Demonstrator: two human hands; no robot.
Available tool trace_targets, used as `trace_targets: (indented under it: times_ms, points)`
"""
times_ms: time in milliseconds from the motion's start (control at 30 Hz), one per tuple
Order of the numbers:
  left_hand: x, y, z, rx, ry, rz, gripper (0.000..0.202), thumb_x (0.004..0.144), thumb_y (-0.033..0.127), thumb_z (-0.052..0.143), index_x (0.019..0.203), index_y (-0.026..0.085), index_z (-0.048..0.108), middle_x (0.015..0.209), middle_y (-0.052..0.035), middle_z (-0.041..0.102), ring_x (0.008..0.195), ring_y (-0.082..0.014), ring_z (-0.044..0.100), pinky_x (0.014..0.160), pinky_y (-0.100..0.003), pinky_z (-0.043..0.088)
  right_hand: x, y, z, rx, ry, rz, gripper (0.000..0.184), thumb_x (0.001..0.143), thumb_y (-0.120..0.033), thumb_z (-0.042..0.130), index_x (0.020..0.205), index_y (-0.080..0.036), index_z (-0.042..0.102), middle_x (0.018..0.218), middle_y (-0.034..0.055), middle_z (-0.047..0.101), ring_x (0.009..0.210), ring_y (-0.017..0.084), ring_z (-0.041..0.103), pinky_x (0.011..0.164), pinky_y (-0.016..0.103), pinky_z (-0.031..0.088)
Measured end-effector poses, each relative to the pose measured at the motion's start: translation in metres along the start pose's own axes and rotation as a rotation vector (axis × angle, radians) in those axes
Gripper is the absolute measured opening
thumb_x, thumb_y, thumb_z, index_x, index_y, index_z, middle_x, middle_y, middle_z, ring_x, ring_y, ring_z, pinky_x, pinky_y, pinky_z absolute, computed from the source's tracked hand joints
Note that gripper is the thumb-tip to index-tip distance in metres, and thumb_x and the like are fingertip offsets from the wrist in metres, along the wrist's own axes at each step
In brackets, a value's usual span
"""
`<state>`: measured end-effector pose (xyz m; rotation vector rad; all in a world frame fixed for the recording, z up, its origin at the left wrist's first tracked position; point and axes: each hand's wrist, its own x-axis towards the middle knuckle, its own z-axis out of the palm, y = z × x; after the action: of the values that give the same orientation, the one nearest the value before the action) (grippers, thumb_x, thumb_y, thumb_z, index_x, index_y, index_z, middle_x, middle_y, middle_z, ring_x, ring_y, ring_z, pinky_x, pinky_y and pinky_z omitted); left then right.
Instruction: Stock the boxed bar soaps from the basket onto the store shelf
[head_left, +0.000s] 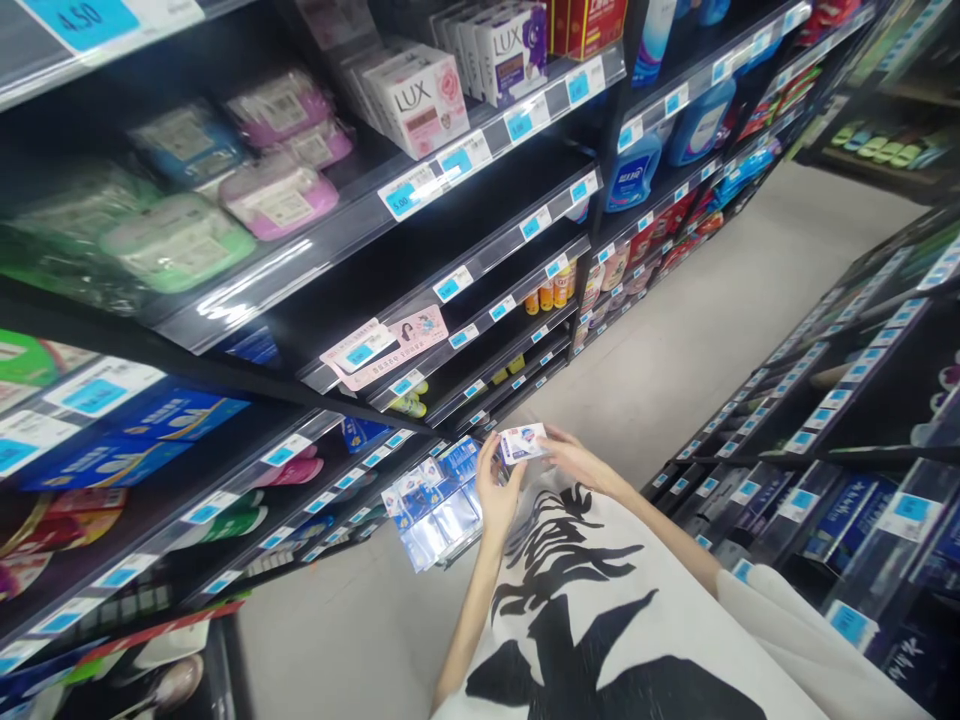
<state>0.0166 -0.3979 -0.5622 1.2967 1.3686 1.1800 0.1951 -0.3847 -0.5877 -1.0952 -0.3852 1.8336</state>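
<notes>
Packs (442, 505), blue and shiny, left, just beside left hand (496, 485); support unclear. Left hand holds left end of small white box (523, 444), mid-scene, near shirt (600, 630); right hand (576, 463) meets its right end, closure unclear. Box looks light, stiff, slightly slick, crushable; best pinched at short ends.

Location: shop, toiletries section.
Evidence: blue-and-white price labels (405, 197) along shelf edges (491, 258), 4.50 legible on one at 10 o'clock; boxed LUX soap (424, 100) in rows at 12 o'clock; blue bottles (703, 123) at 2 o'clock; further labelled shelving (862, 459) at 3 o'clock; grey aisle floor (690, 330) running between.
</notes>
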Motion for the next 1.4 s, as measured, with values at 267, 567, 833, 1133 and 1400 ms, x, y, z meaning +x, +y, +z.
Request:
trace_targets:
  times_ms: [267, 567, 833, 1133, 1400]
  points:
    - [0.007, -0.015, -0.009, -0.197, -0.007, -0.063, 0.049, 0.087, 0.052, 0.077, 0.119, 0.020, 0.058, 0.144, -0.0200, 0.064, 0.138, -0.0282, 0.061, 0.119, -0.050, 0.048, -0.008, -0.011, -0.001, -0.248, -0.010, -0.316, 0.047, 0.057, -0.023, 0.092, 0.095, -0.023, 0.066, 0.106, 0.0030, 0.072, 0.111, 0.023, 0.065, 0.092, 0.033, 0.053]
    - [0.011, -0.002, 0.010, -0.211, -0.027, -0.019, 0.048, 0.083, 0.052, 0.080, 0.111, 0.020, 0.057, 0.135, -0.0202, 0.070, 0.130, -0.0281, 0.066, 0.114, -0.048, 0.052, -0.020, -0.026, -0.016, -0.292, -0.026, -0.386, 0.048, 0.060, -0.031, 0.094, 0.094, -0.023, 0.061, 0.106, 0.0043, 0.070, 0.105, 0.022, 0.067, 0.091, 0.033, 0.054]
    - [0.002, 0.017, 0.038, -0.138, -0.319, -0.233, 0.046, 0.095, 0.055, 0.063, 0.121, 0.017, 0.071, 0.144, -0.0157, 0.066, 0.121, -0.0272, 0.069, 0.108, -0.041, 0.051, -0.027, -0.019, -0.059, -0.131, -0.077, 0.267, 0.046, 0.084, -0.055, 0.075, 0.103, -0.015, 0.066, 0.081, 0.0059, 0.076, 0.066, 0.019, 0.068, 0.062, 0.032, 0.062]
    - [-0.020, -0.007, 0.115, -0.205, -0.184, -0.405, 0.045, 0.091, 0.057, 0.062, 0.110, 0.017, 0.071, 0.134, -0.0138, 0.070, 0.113, -0.0253, 0.070, 0.094, -0.034, 0.054, -0.039, -0.023, -0.120, -0.039, -0.057, 0.589, 0.033, 0.092, -0.050, 0.065, 0.098, -0.018, 0.069, 0.060, 0.0011, 0.066, 0.045, 0.013, 0.049, 0.045, 0.025, 0.053]
    - [-0.049, -0.008, 0.145, -0.096, -0.027, -0.460, 0.053, 0.082, 0.065, 0.067, 0.104, 0.017, 0.071, 0.105, -0.0080, 0.073, 0.099, -0.0236, 0.066, 0.086, -0.030, 0.050, -0.057, -0.044, -0.153, -0.291, -0.149, 0.357, 0.048, 0.072, -0.064, 0.073, 0.088, -0.019, 0.071, 0.060, 0.0002, 0.065, 0.047, 0.014, 0.050, 0.049, 0.029, 0.050]
